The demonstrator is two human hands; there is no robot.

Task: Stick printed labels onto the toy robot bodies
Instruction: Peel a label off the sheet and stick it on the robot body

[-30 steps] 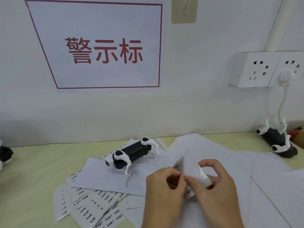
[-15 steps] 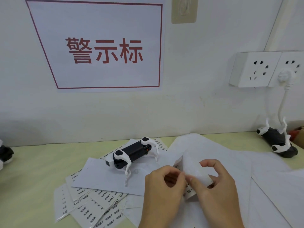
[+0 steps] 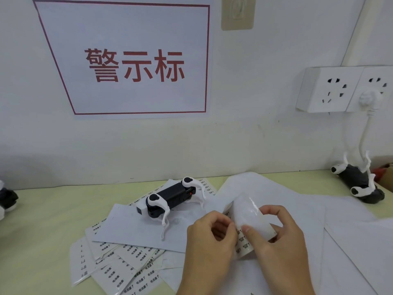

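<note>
Pinched between both hands low in the head view: a label sheet (image 3: pixel 253 218), glossy and white, curled back on itself so that its shiny blank side faced up and rows of small black print showed along its lower left edge. Gripped at that printed edge by the left hand (image 3: pixel 209 243), fingers bent round toward the thumb. Held from the other side by the right hand (image 3: pixel 280 239), thumb pressed flat on the sheet's face, remaining fingers curled behind its far edge. Up and to the left of the grip, well apart from it: a toy robot body (image 3: pixel 170 198), a black block with white rounded shoulder joints bearing black discs and thin white legs, lying on its side on a plain white sheet (image 3: pixel 131 228). Fanned out down-left of the grip, partly under that sheet: more label strips (image 3: pixel 119 273), each printed in columns of short black text. Spread under and to the right of the hands: large white backing paper (image 3: pixel 344 231), rumpled, covering much of the pale green table (image 3: pixel 42 220). Far up-right of the grip, by the wall: a second toy robot (image 3: pixel 359 184), legs up, just beside a white cable (image 3: pixel 364 133) hanging from wall sockets (image 3: pixel 331 90). Far left at the frame's edge: part of a third toy (image 3: pixel 6 199). Above all, on the wall: a red-framed sign (image 3: pixel 131 60) in red characters.
</note>
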